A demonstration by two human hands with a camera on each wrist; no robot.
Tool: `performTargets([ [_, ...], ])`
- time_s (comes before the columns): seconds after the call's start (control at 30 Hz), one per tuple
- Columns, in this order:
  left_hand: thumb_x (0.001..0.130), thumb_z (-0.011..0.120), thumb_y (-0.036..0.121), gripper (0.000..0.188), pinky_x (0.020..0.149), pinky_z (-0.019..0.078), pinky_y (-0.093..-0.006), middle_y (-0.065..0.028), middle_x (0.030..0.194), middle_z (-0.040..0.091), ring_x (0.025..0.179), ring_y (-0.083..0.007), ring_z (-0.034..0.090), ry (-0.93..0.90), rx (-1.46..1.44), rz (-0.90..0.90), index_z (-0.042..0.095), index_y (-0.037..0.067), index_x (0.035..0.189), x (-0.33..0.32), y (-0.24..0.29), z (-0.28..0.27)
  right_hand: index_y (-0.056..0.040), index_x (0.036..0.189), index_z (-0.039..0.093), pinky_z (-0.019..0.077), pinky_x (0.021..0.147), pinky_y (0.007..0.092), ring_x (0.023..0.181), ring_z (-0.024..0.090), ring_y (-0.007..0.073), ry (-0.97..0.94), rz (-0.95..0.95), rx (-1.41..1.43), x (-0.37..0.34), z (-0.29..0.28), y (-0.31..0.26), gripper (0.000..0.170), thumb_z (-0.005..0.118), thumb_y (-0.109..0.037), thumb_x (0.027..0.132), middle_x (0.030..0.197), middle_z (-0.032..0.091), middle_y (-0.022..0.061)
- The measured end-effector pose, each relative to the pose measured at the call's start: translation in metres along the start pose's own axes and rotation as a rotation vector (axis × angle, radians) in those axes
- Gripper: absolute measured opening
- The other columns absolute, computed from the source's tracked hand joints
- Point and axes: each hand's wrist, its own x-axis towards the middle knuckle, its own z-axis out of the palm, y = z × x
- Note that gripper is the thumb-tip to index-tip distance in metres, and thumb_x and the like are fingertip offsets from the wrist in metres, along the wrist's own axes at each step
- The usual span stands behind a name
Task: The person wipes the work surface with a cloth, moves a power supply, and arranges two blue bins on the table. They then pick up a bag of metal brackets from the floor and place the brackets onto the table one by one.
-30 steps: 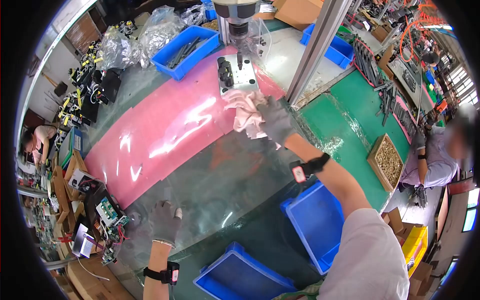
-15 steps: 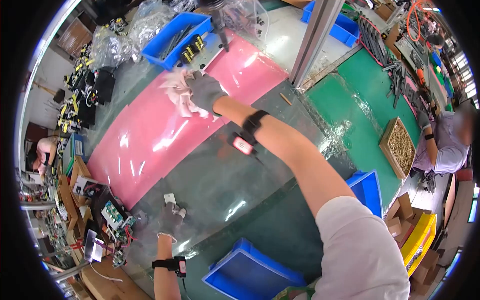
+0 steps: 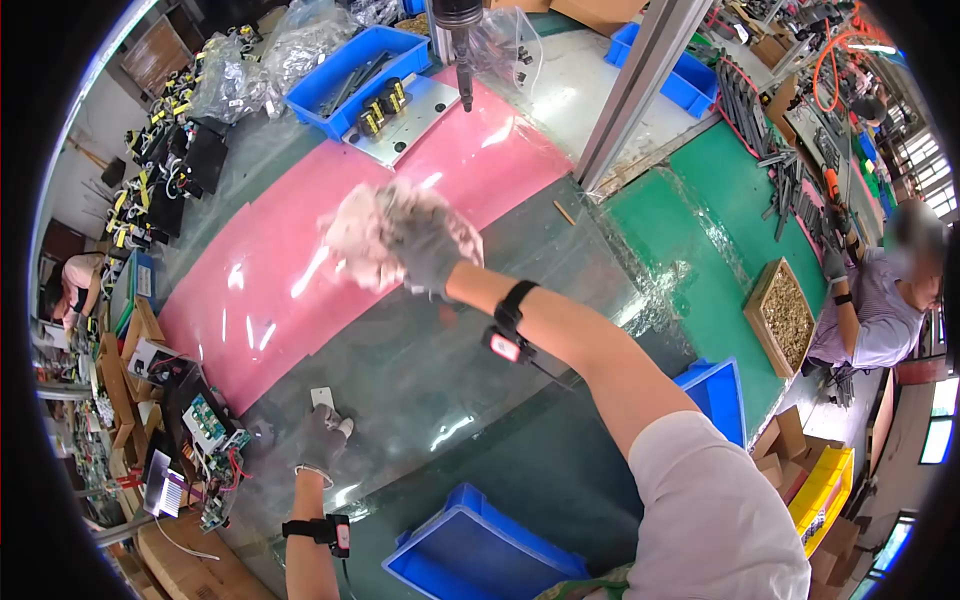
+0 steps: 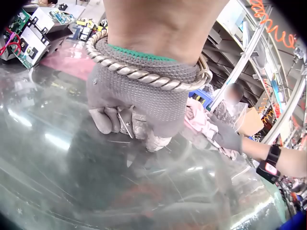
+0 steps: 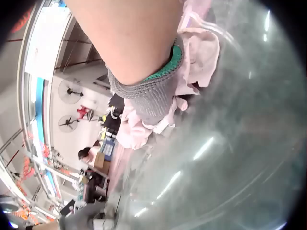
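My gloved right hand (image 3: 422, 245) grips a crumpled pale pink cloth (image 3: 360, 235) over the near edge of the pink sheet (image 3: 250, 270). In the right wrist view the cloth (image 5: 201, 57) bunches out on both sides of the glove. At the lower left, my gloved left hand (image 3: 323, 440) pinches a small white plate (image 3: 322, 397) with a hole, close over the dark tabletop. The left wrist view shows the fingers (image 4: 100, 120) curled, with the plate's thin edge (image 4: 125, 122) between them. Beyond the right hand lies a silver plate (image 3: 410, 130) with black and yellow clamps.
A vertical tool spindle (image 3: 463, 75) hangs beyond the pink sheet. Blue bins stand at the back (image 3: 340, 85) and the near edge (image 3: 480, 550). Circuit boards (image 3: 205, 420) sit at left. A thin stick (image 3: 564, 213) lies near the metal post (image 3: 630, 100). Another person works at right.
The silver plate has shifted left from under the spindle to beside the blue bin. My right hand has brought the cloth left, then nearer. The small white plate now shows in my left hand.
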Motion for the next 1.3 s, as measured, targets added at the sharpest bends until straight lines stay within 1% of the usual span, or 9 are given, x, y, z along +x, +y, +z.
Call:
performTargets([
  [0.3, 0.07, 0.072, 0.02, 0.028, 0.062, 0.0435, -0.0329, -0.0082, 0.077, 0.055, 0.066, -0.0216, 0.055, -0.007, -0.095, -0.035, 0.052, 0.002, 0.077, 0.004, -0.01, 0.004, -0.0109, 0.125, 0.048, 0.0403, 0.083, 0.0445, 0.108, 0.047, 0.0335, 0.077, 0.428, -0.204, -0.04, -0.013, 0.11, 0.066, 0.067, -0.042, 0.069, 0.124, 0.043, 0.0152],
  [0.53, 0.072, 0.068, 0.029, 0.031, 0.066, 0.0438, -0.0399, -0.0131, 0.077, 0.057, 0.073, -0.03, 0.057, 0.01, 0.152, 0.057, 0.055, 0.002, 0.08, -0.002, -0.003, 0.007, -0.0151, 0.122, 0.051, 0.0413, 0.084, 0.042, 0.103, 0.048, 0.0304, -0.354, 0.508, -0.076, -0.152, -0.067, 0.123, 0.061, 0.067, -0.041, 0.07, 0.119, 0.046, 0.0112],
  [0.73, 0.073, 0.057, 0.04, 0.037, 0.067, 0.0453, -0.0441, -0.0197, 0.077, 0.061, 0.072, -0.0368, 0.058, 0.118, 0.244, 0.167, 0.062, 0.003, 0.073, -0.082, 0.135, 0.005, -0.0149, 0.119, 0.053, 0.0472, 0.088, 0.0381, 0.102, 0.057, 0.0322, -0.569, 0.41, 0.112, -0.244, -0.126, 0.158, 0.057, 0.07, -0.028, 0.066, 0.126, 0.044, 0.0173],
  [0.93, 0.078, 0.047, 0.063, 0.061, 0.077, 0.0471, -0.0431, -0.02, 0.085, 0.062, 0.087, -0.0362, 0.061, -0.507, 0.133, 0.322, 0.067, 0.006, 0.079, -0.177, 0.275, 0.077, -0.0168, 0.115, 0.052, 0.046, 0.087, 0.0408, 0.106, 0.053, 0.0338, -0.62, 0.44, 0.263, -0.288, -0.163, 0.186, 0.051, 0.066, -0.021, 0.066, 0.118, 0.047, 0.0156],
  [1.07, 0.074, 0.045, 0.073, 0.084, 0.084, 0.0472, -0.0422, -0.0208, 0.121, 0.048, 0.101, -0.0348, 0.057, -0.55, 0.151, 0.252, 0.055, -0.001, 0.112, -0.22, 0.33, 0.125, -0.013, 0.116, 0.05, 0.048, 0.082, 0.0405, 0.099, 0.057, 0.0327, -0.438, 0.238, 0.359, -0.264, -0.193, 0.136, 0.063, 0.072, -0.024, 0.058, 0.117, 0.051, 0.016],
  [1.13, 0.075, 0.051, 0.067, 0.079, 0.081, 0.0489, -0.0425, -0.0213, 0.12, 0.049, 0.097, -0.0345, 0.059, -0.475, 0.141, 0.238, 0.055, -0.003, 0.111, -0.226, 0.343, 0.154, -0.0133, 0.113, 0.057, 0.0464, 0.086, 0.0394, 0.105, 0.055, 0.0287, -0.551, 0.084, 0.356, -0.237, -0.198, 0.1, 0.061, 0.076, -0.028, 0.057, 0.108, 0.058, 0.0131],
  [1.2, 0.077, 0.053, 0.062, 0.072, 0.08, 0.0498, -0.0429, -0.0201, 0.121, 0.048, 0.094, -0.0344, 0.061, -0.452, 0.135, 0.2, 0.055, -0.002, 0.111, -0.224, 0.348, 0.177, -0.0163, 0.115, 0.057, 0.0349, 0.095, 0.0455, 0.111, 0.05, 0.0241, -0.63, -0.379, 0.117, -0.206, -0.17, 0.068, 0.06, 0.076, -0.031, 0.059, 0.11, 0.058, 0.0061],
  [1.23, 0.078, 0.056, 0.048, 0.055, 0.077, 0.0504, -0.044, -0.0205, 0.114, 0.053, 0.088, -0.0357, 0.062, -0.421, 0.081, 0.18, 0.058, 0.001, 0.105, -0.222, 0.348, 0.181, -0.0168, 0.117, 0.056, 0.0307, 0.097, 0.0478, 0.112, 0.049, 0.0245, -0.554, -0.38, 0.1, -0.2, -0.237, 0.056, 0.063, 0.077, -0.032, 0.06, 0.115, 0.055, 0.0064],
  [1.3, 0.078, 0.055, 0.041, 0.045, 0.077, 0.0502, -0.0446, -0.021, 0.105, 0.057, 0.086, -0.0368, 0.061, -0.384, -0.039, 0.144, 0.06, 0.002, 0.098, -0.218, 0.331, 0.199, -0.0173, 0.128, 0.047, 0.0304, 0.097, 0.0502, 0.123, 0.038, 0.0309, -0.414, -0.366, -0.045, -0.195, -0.126, 0.038, 0.077, 0.074, -0.041, 0.06, 0.13, 0.043, 0.0106],
])
